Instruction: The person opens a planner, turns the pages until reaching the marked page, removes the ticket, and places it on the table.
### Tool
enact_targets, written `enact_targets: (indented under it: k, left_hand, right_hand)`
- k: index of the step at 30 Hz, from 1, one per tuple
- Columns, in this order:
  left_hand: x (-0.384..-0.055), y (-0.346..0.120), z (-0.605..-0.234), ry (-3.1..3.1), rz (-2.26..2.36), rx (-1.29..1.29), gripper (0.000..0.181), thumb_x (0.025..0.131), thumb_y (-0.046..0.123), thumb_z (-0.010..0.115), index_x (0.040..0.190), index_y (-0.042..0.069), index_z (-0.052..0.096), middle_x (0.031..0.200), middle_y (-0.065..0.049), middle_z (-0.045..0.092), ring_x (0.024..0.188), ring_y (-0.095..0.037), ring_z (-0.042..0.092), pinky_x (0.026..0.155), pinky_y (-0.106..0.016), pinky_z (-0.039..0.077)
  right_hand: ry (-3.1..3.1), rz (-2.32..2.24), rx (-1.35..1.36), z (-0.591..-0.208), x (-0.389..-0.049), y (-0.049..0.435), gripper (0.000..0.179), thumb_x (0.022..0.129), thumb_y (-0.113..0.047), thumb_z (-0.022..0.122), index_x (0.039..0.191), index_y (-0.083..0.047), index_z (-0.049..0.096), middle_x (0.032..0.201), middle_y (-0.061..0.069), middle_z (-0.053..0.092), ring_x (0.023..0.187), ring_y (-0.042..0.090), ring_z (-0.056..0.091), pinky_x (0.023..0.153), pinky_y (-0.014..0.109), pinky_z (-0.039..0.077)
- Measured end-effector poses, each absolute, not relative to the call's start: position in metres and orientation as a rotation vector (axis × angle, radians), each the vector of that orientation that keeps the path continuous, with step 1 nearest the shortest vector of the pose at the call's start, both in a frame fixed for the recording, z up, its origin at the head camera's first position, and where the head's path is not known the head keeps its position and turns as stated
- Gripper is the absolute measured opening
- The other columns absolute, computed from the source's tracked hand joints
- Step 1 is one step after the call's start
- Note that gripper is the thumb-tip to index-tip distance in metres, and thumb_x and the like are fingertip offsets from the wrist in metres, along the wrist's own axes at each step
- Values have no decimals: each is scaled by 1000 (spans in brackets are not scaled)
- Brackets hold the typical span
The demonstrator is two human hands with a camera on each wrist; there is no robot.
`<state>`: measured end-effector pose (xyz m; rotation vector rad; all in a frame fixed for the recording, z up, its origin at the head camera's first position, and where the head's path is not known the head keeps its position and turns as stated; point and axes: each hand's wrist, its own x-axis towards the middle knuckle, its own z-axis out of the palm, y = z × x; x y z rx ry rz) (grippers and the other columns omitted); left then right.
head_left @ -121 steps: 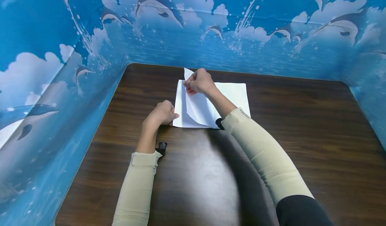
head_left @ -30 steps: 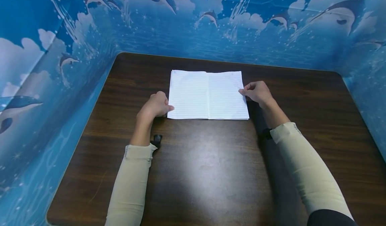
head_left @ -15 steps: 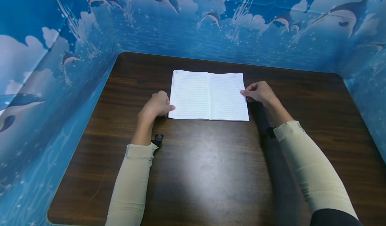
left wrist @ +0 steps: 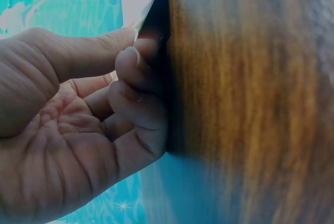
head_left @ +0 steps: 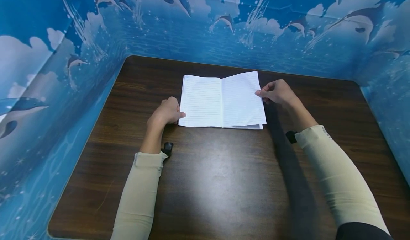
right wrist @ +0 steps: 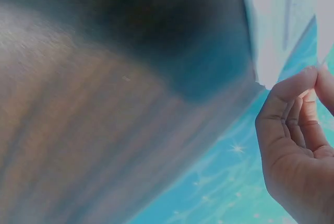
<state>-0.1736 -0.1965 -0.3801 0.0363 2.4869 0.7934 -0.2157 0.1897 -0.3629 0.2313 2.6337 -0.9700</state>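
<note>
An open notebook (head_left: 201, 103) with lined white pages lies on the dark wooden table, its fold running toward the person. My left hand (head_left: 167, 111) pinches the notebook's left edge near its lower corner, thumb on top and fingers curled beneath, as the left wrist view (left wrist: 88, 104) also shows. At the right edge, my right hand (head_left: 278, 92) pinches a page (head_left: 243, 97) between thumb and index finger. That page is raised off the pages below, whose edge peeks out under it. In the right wrist view the right hand (right wrist: 297, 135) holds the sheet by its edge.
The brown wooden table (head_left: 205, 183) extends around the notebook on all sides. A blue backdrop with dolphins (head_left: 205, 37) stands along the table's back and left edges. Dark wrist straps (head_left: 167, 149) sit by both sleeves.
Four seconds ago my right hand held a page turned toward the left; it then moved to the right edge. Since half a second ago it has lifted the right page. The left hand stays put.
</note>
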Motion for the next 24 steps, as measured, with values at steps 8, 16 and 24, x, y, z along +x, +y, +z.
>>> enact_targets:
  k: [8, 16, 24]
  left_hand:
    - [-174, -197, -380, 2482, 795, 31, 54, 109, 19, 63, 60, 12, 43, 53, 2, 32, 49, -12, 27, 53, -29, 32]
    - [-175, -198, -381, 2487, 792, 51, 55, 109, 19, 63, 59, 12, 42, 53, 1, 34, 49, -12, 29, 54, -29, 33]
    - [-176, -199, -382, 2490, 792, 63, 57, 109, 18, 63, 57, 13, 41, 51, 2, 35, 48, -12, 28, 53, -29, 32]
  right_hand:
    - [2629, -941, 187, -331, -217, 179, 38, 104, -37, 73, 111, 0, 74, 95, 12, 73, 87, 28, 69, 82, 37, 61]
    - [2617, -926, 177, -308, -219, 167, 37, 105, -37, 71, 112, -1, 73, 92, 9, 71, 77, 20, 65, 68, 27, 58]
    - [2695, -886, 113, -291, -218, 144, 40, 104, -40, 72, 111, -1, 74, 93, 11, 72, 72, 16, 65, 62, 24, 55]
